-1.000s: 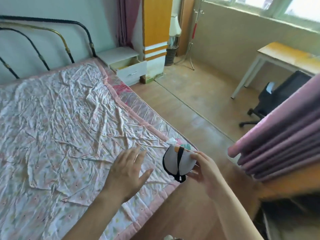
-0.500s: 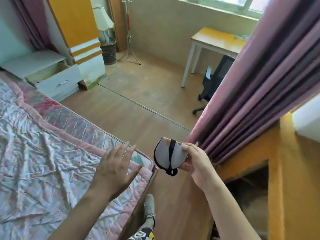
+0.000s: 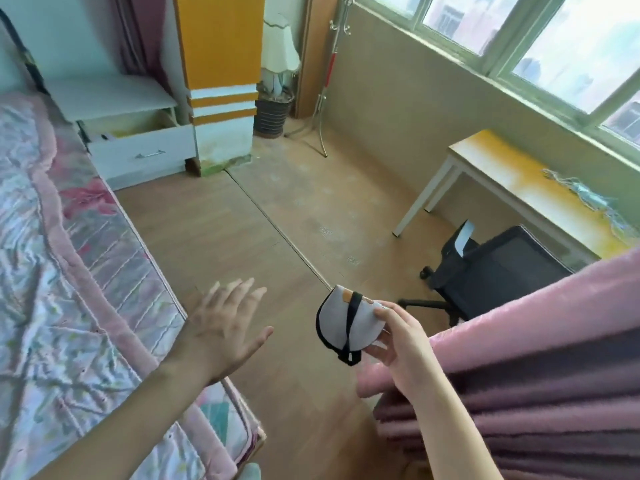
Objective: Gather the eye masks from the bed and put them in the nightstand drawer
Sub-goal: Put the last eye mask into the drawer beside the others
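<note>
Far out to the left of both hands runs the bed [image 3: 52, 271], its crumpled floral quilt edged in pink. Beyond the bed's far corner, well ahead of the hands, stands the white nightstand [image 3: 110, 95], and its drawer [image 3: 142, 147] is pulled out, with something small and dark lying inside that I can't make out. Just right of the nightstand rises a yellow and white cabinet [image 3: 221, 64], with a lamp [image 3: 278, 53] behind it.

The left hand [image 3: 225, 327] is held out flat over the wooden floor just off the mattress edge, palm down, fingers straight and spread, holding nothing. A short way to its right, apart from it, the right hand [image 3: 398, 337] pinches the folded eye masks [image 3: 343, 323] between thumb and curled fingers; the bundle is pale grey with a black strap [image 3: 351, 327] looped across it and hangs in the air over the floor, on the side facing the left hand.

Past the right hand sits a black office chair [image 3: 495, 271] by a yellow-topped desk [image 3: 519, 181] under the window. A pink curtain [image 3: 536, 358] hangs against the right forearm.
</note>
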